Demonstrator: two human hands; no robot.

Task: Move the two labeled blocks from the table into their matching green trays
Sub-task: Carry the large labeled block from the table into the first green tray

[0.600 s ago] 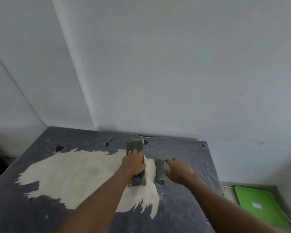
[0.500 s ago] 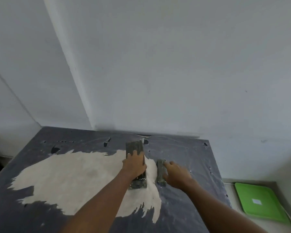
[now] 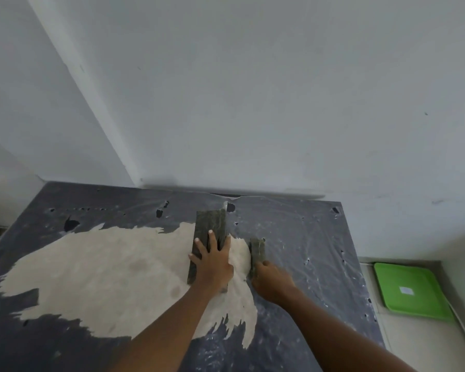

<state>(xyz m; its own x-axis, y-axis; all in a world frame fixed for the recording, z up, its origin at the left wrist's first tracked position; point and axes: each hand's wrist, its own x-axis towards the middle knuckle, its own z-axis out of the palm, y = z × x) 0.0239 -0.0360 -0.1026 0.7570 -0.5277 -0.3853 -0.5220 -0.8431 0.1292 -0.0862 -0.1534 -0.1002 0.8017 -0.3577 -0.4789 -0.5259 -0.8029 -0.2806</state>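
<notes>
My left hand (image 3: 212, 263) lies flat on the wide dark block (image 3: 210, 225); my right hand (image 3: 272, 283) grasps the narrow block (image 3: 257, 251); green tray (image 3: 420, 304) label unreadable.

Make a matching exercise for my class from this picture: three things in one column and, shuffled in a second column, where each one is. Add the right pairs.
Things
1. wide block
2. narrow block
3. green tray

Places
A. off the table, to its right
B. under the left hand
C. gripped at its near end by the right hand

Pairs: 1-B, 2-C, 3-A
</notes>
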